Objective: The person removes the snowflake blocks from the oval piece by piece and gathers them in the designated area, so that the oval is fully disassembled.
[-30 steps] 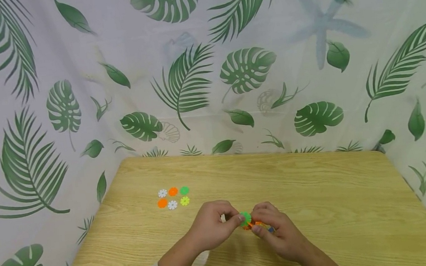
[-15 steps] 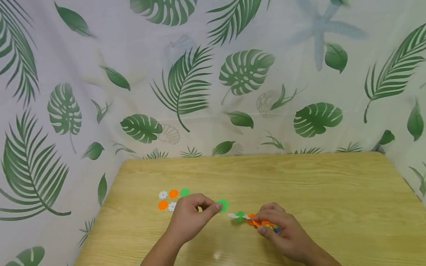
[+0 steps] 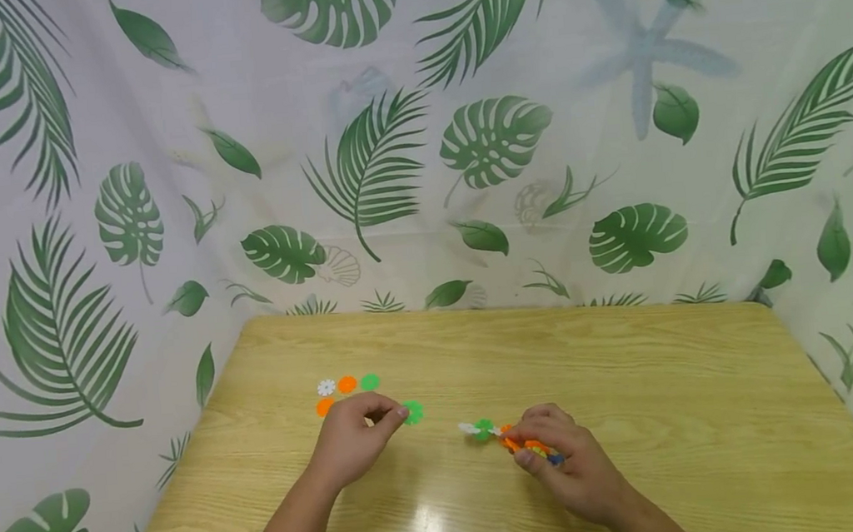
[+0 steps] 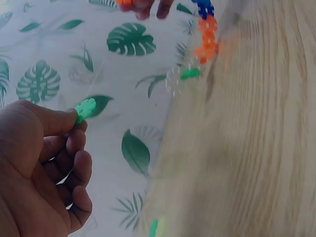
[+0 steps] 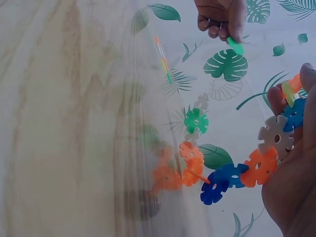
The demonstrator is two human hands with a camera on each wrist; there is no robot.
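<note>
My left hand (image 3: 353, 440) pinches a green snowflake disc (image 3: 413, 412) by its edge between thumb and fingertips, apart from the chain. In the left wrist view the same green disc (image 4: 85, 109) stands out past the thumb. My right hand (image 3: 570, 468) grips a chain of interlocked snowflake discs. In the right wrist view the chain curves out from that hand through a white disc (image 5: 276, 136), an orange disc (image 5: 260, 167), blue discs and orange discs. A green disc (image 5: 196, 120) between white ones sits at its free end, which points left toward my left hand. The palm hides part of the chain.
Loose discs lie at the left of the wooden table (image 3: 630, 367): a white one (image 3: 327, 387), orange ones (image 3: 347, 384) and a green one (image 3: 370, 382). My left hand covers others there. A leaf-patterned cloth (image 3: 410, 242) stands behind the table.
My left hand has moved left, away from the chain, carrying the green disc toward the loose discs and covering some. My right hand has stayed nearly still with the chain, whose free end now shows.
</note>
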